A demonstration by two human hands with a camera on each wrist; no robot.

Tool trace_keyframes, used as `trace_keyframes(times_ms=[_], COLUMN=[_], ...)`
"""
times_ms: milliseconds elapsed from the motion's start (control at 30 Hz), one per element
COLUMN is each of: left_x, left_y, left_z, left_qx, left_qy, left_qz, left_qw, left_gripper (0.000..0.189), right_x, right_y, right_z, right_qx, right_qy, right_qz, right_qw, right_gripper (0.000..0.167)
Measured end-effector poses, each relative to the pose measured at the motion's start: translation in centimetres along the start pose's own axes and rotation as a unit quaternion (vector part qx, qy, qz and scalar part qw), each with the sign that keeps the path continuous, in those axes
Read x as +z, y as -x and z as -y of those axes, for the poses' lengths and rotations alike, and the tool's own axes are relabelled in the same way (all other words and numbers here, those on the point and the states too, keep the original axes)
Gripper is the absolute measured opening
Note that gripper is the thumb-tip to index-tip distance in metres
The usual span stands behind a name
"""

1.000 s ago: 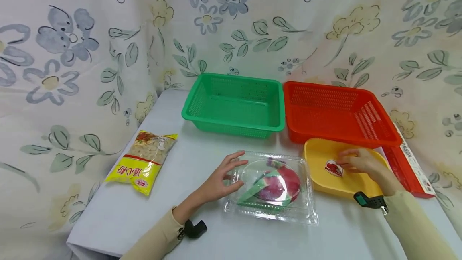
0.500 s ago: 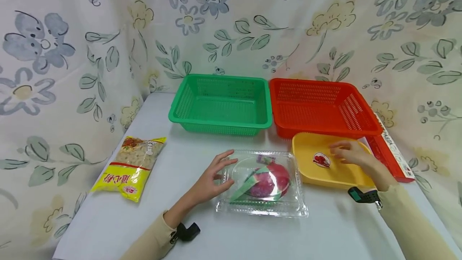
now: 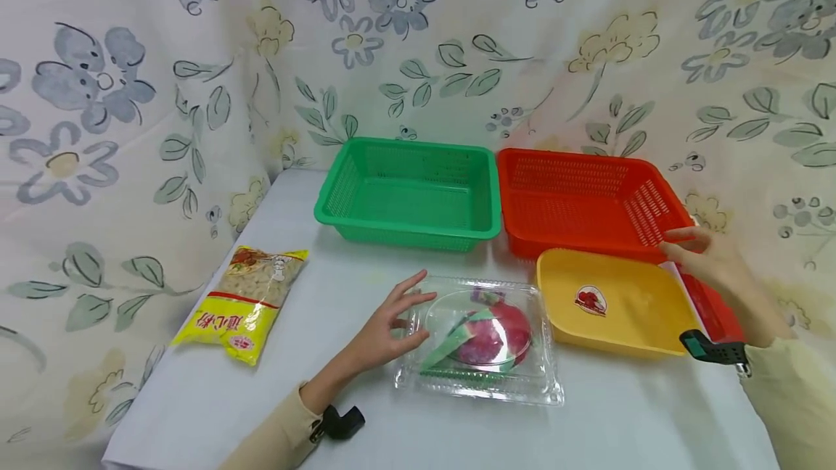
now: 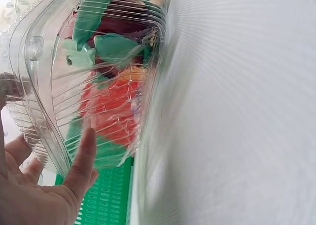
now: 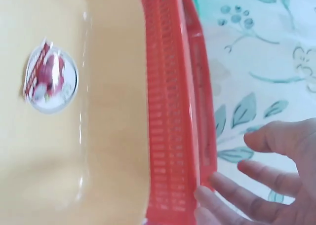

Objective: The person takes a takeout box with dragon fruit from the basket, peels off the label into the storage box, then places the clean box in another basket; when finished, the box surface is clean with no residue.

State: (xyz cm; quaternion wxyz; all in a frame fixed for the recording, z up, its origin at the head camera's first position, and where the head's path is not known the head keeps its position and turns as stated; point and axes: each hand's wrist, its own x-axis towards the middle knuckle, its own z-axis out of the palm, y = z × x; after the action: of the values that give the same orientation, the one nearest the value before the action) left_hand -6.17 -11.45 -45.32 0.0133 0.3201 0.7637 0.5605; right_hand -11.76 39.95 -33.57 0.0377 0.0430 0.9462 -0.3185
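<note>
A clear plastic clamshell box [image 3: 545, 376] lies on the white table, with a dark pink rounded thing [image 3: 499, 336] and green leaf-like pieces inside. My left hand [image 3: 385, 332] is at its left side, fingers spread; in the left wrist view a fingertip [image 4: 88, 141] is at the ribbed wall, and contact is unclear. Right of the box sits a yellow plastic tray [image 3: 630, 310] with an oval label [image 5: 51, 79]. My right hand [image 3: 718, 263], fingers loosely bent and holding nothing, hovers by the right front corner of the red basket [image 3: 568, 212].
A green basket [image 3: 418, 201] stands at the back, left of the red one. On the left lies a yellow bag of pasta [image 3: 244, 299]. Part of a long red box [image 3: 708, 303] shows at the right, behind the tray. A floral cloth [image 3: 457, 42] hangs behind.
From above the yellow tray, my right hand has moved right and back to the red basket's right corner. The left hand stays beside the clear box. The head view has shifted a little.
</note>
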Motion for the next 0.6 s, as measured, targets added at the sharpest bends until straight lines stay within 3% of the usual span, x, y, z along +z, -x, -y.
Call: trace_keyframes(times_ms=[167,433,600], left_x=[-0.4,-0.8,-0.6], left_y=[-0.3,0.3,0.9], left_z=[-0.3,-0.6,-1.2], left_qx=[-0.021,-0.074,-0.114], left_qy=[0.006,0.009,0.011], left_qz=[0.004,0.014,0.009], left_qw=[0.9998,0.9971,0.9933], left_gripper=[0.053,0.056,0.055], right_x=[-0.6,0.0,0.2], right_y=[-0.9,-2.3,-2.8], right_z=[-1.2,-2.9,-3.2], right_qx=[-0.005,-0.031,0.001], right_qy=[0.035,0.067,0.07], right_qz=[-0.036,-0.04,-0.051], right_qw=[0.9987,0.9965,0.9962], right_gripper=[0.067,0.068,0.075])
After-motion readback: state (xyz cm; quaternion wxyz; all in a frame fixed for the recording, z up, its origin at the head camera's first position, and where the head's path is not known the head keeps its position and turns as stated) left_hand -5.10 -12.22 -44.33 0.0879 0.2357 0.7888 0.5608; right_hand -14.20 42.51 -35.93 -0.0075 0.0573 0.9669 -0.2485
